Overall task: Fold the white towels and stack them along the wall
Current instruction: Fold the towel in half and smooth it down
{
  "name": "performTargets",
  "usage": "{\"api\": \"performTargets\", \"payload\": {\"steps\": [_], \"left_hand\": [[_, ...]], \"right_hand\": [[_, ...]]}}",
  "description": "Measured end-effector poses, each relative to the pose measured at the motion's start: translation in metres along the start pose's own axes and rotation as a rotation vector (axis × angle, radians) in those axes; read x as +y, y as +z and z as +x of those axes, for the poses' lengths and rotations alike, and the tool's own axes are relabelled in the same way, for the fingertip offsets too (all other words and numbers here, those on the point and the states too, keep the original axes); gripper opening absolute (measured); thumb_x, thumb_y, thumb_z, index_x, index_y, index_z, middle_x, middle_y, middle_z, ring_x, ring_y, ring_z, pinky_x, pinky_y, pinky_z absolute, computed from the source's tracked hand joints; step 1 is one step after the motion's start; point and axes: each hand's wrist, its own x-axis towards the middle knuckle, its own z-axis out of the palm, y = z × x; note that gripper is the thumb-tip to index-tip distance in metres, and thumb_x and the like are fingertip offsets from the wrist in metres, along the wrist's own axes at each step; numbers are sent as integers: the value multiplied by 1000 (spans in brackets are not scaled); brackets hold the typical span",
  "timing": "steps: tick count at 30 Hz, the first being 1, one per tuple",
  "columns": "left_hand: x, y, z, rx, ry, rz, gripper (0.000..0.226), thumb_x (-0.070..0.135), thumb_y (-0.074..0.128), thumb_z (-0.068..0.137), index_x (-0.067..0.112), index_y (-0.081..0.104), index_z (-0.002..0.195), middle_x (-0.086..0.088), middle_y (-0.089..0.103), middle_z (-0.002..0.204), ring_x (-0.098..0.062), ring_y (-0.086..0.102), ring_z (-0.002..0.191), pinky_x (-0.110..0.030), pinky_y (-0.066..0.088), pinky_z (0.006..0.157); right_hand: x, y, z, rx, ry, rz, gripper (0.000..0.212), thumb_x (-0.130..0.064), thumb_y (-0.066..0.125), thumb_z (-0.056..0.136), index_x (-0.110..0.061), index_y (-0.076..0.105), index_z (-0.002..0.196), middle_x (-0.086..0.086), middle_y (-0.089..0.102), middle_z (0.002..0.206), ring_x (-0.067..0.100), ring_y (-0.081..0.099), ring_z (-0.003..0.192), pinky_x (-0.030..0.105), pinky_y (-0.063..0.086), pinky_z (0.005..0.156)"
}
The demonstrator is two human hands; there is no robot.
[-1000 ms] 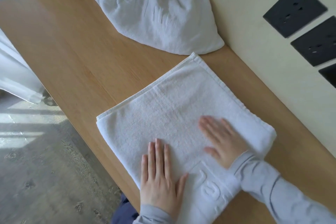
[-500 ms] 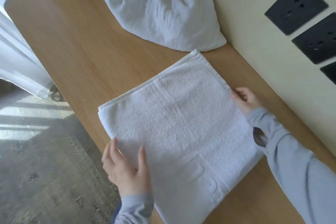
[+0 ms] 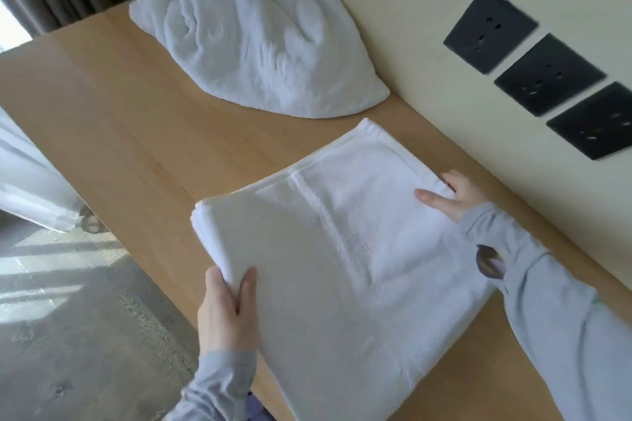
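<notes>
Left hand (image 3: 227, 314): closed on the near left edge of the towel (image 3: 342, 267), thumb on top and fingers beneath; that edge appears raised off the table (image 3: 136, 133).
Right hand: (image 3: 458, 196) clamped on the edge nearest the wall (image 3: 393, 10), thumb laid on top, fingers tucked at the hem.
Towel: folded into a thick rectangle, resting on the table just beside the wall.
Reason for hold: opposite edges are taken, so the layers are judged to be kept together while the bundle is shifted or folded once more.
Table: wooden; a bare strip is left between towel and wall.
Heap (image 3: 260, 44): unfolded white towels, piled against the wall farther along, near the towel's far corner but apart from it.
Obstruction: the far wall space is taken up by the heap, so the stack is judged best set short of it.
Sockets (image 3: 547, 75): three dark plates, mounted on the wall above the table.
</notes>
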Motion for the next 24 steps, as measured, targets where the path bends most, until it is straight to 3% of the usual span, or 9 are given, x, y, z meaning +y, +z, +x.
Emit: {"api": "performTargets", "payload": {"steps": [3,7,10,12,14,16,18,20,24], "left_hand": [[25,0,29,-119,199,48,41,25,64,85,20,31,62,7,42,50,-4,42,43,-16,33,42],[83,36,74,-423,447,148,28,43,67,76,21,50,71,11,55,63,-9,49,58,-11,35,49],[121,89,80,-629,548,335,17,44,63,81,30,58,88,11,59,77,-18,56,77,-19,36,59],[130,124,73,-669,564,481,28,39,59,87,26,58,111,0,63,97,-28,57,94,-25,39,72],[124,144,63,-629,588,629,44,31,54,91,22,43,133,-10,54,126,-34,51,111,-33,41,88],[104,148,44,-494,669,811,59,32,48,93,19,23,145,-13,32,146,-35,39,125,-41,34,101],[75,143,13,-393,830,928,68,43,38,95,19,6,150,-8,9,157,-28,16,141,-39,16,113],[45,134,-21,-449,946,965,68,52,25,95,24,-7,148,-1,-8,158,-19,-5,145,-35,-3,116],[8,100,-37,-514,1021,1039,74,68,-11,79,30,-16,142,8,-17,154,-10,-17,141,-33,-9,116]], "right_hand": [[34,-18,-53,143,143,45,47,-35,66,83,-2,60,115,19,51,132,31,46,124,33,35,101],[96,-18,-146,355,366,223,42,-51,69,74,-10,67,82,9,71,83,30,67,81,45,53,79],[130,9,-185,470,567,379,47,-57,70,70,-10,67,77,7,71,73,27,67,69,46,56,72],[144,27,-188,531,589,384,49,-54,70,72,-5,67,76,11,69,70,28,65,65,45,54,67],[152,40,-184,549,580,291,56,-53,65,73,2,66,82,21,66,81,34,62,75,46,49,71],[150,46,-178,598,599,76,65,-47,62,78,10,57,109,32,54,113,41,53,100,48,41,86],[136,56,-174,694,421,-100,70,-45,51,82,8,47,127,31,44,133,45,47,117,51,39,93],[106,73,-168,678,88,-265,60,-38,43,84,0,51,129,21,48,136,40,47,124,53,41,95],[94,109,-174,357,-170,-416,53,-39,36,92,-11,44,137,3,35,148,26,32,137,53,31,108]]}}
